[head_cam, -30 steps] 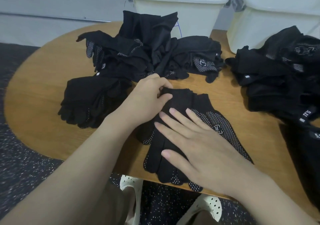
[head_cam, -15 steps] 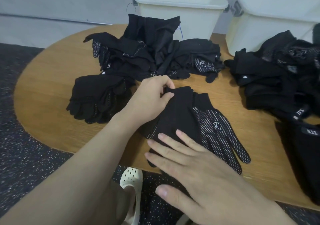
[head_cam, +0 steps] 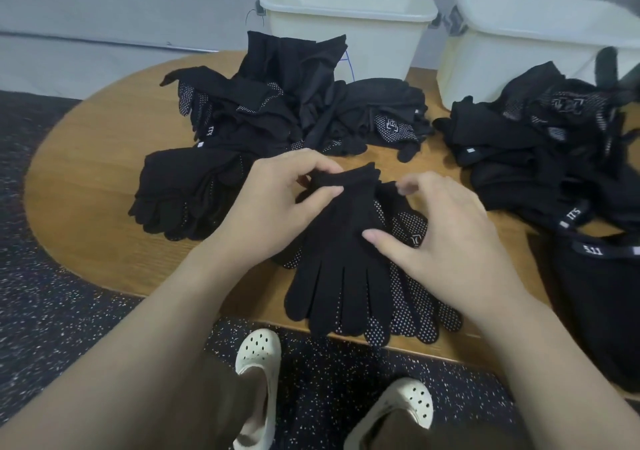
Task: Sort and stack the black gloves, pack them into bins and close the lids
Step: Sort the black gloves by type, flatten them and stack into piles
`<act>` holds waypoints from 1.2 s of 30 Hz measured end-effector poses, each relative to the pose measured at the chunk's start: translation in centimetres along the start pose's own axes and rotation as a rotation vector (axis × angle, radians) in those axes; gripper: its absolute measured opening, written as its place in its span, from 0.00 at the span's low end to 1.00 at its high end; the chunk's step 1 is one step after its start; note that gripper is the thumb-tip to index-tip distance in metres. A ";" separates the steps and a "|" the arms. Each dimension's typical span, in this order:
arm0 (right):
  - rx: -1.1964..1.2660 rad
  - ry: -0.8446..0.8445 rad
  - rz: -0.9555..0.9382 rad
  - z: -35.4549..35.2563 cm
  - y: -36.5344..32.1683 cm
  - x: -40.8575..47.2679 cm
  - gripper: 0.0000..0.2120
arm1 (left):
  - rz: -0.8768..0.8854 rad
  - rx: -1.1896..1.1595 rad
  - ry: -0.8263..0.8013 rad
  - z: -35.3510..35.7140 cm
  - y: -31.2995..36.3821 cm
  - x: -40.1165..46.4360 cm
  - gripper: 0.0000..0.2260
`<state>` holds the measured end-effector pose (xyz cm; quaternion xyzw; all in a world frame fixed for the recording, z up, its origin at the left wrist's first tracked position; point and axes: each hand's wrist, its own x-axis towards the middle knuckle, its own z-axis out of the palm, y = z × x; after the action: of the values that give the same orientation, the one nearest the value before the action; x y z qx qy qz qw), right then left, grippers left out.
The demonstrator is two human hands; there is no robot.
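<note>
White "5.11" is printed on a black glove cuff band (head_cam: 604,250) at 3 o'clock; other tag markings are illegible.

The left hand (head_cam: 277,203) pinches a black knit glove's cuff (head_cam: 346,176) between thumb and curled fingers, while the right hand (head_cam: 446,238), just beside it, hovers with fingers loosely curled.

Soft even indoor light, no glare, shadows faint. Black gloves (head_cam: 349,241) lose detail, folds merge into dark blobs. Right hand (head_cam: 446,238) fingertips motion-blurred. Wide-angle warp bends table (head_cam: 86,186) edge; frame slightly soft overall, compression mush at corners.
</note>
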<state>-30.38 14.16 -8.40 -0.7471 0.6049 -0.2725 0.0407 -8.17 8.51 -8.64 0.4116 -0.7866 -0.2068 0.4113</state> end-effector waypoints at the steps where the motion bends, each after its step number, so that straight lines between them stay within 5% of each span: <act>1: 0.004 -0.025 -0.006 0.0 0.2 0.2 0.29 | -0.010 -0.016 0.004 -0.4 0.5 -0.7 0.06; 9: 0.134 -0.312 -0.002 -1.5 1.9 1.4 0.27 | 0.019 -0.028 -0.070 -1.8 2.6 -6.1 0.08; 18: 0.151 -0.299 -0.012 -0.8 1.7 1.3 0.16 | 0.091 0.084 -0.293 -1.4 2.3 -7.9 0.11; 25: 0.097 -0.278 -0.112 0.2 -2.1 -1.2 0.23 | -0.003 0.111 -0.111 -0.8 2.4 -7.7 0.11; 30: -0.029 -0.371 -0.142 1.5 -4.5 -3.8 0.32 | -0.025 0.405 -0.467 -0.8 1.6 -8.0 0.33; 36: -0.168 -0.485 -0.122 1.9 -4.3 -5.5 0.33 | -0.011 0.566 -0.677 -1.5 1.8 -8.1 0.33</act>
<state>-26.34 19.91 -10.34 -0.8265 0.5518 -0.0364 0.1057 -5.18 16.16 -10.48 0.4211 -0.9005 -0.1087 0.0003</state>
